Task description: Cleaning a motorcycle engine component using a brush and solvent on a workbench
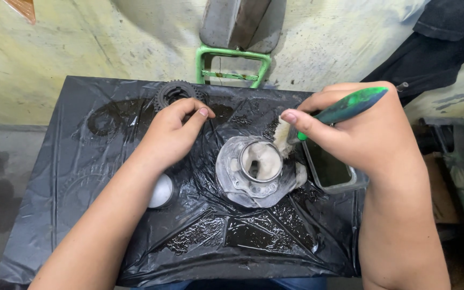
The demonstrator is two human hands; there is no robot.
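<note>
Right hand (363, 131) is closed around a paintbrush (331, 115) with a green, paint-stained handle, thumb and fingers pinching it near the ferrule. The pale bristle end points down-left and sits at the far right rim of a round grey metal part (253, 171), a ringed housing with an open bore at its centre, wet and shiny. Whether the bristles touch the rim or hover just off it, cannot tell.

Left hand (175, 131) is loosely curled, holding nothing, fingertips resting on the plastic just near a dark toothed gear (174, 92) at the far edge. Left forearm crosses over a small white round cap (162, 191), partly hiding it.

Just right of the metal part, under the right hand, sits a small clear rectangular tub (331, 174) with dark liquid inside.

All of this lies on a black plastic sheet (81, 177) spread over a low surface, crinkled, oily and wet with dark puddles near the front. Beyond it, a stained pale yellow-green wall or floor (44, 59), a green metal frame (233, 64) at the far middle with a grey slab above it. Dark cloth (436, 48) at far right. Grey stained floor at left.
</note>
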